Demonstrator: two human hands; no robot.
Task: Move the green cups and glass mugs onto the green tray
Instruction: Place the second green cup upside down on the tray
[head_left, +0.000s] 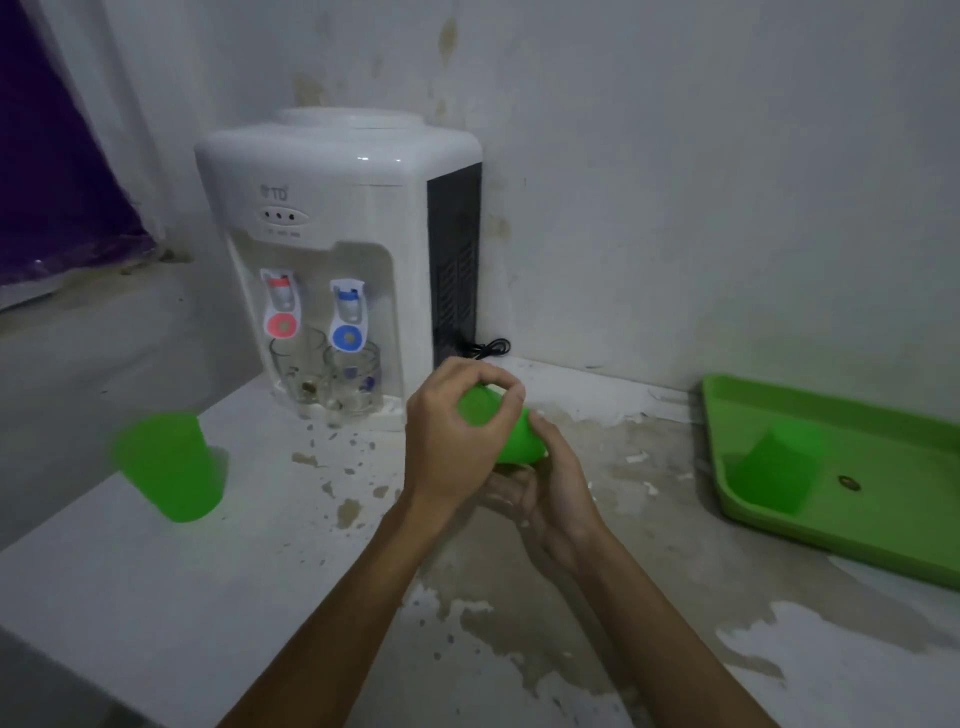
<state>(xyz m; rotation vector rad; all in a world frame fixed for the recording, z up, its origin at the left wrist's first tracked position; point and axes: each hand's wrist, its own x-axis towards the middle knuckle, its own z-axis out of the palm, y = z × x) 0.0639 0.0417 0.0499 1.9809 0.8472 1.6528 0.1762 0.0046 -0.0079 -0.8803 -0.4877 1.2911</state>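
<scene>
Both my hands hold one green cup (506, 434) above the middle of the counter, tilted on its side. My left hand (457, 441) grips its upper part from above, and my right hand (545, 488) cups it from below. A second green cup (169, 465) stands on the counter at the left. Another green cup (779, 470) stands inside the green tray (883, 519) at the right. Two glass mugs (324, 382) sit side by side on the dispenser's drip tray, under the taps.
A white water dispenser (337, 234) with a red and a blue tap stands against the back wall, its black cord (488, 348) lying beside it. The white counter (208, 597) has worn, stained patches. A small dark object (848, 483) lies in the tray.
</scene>
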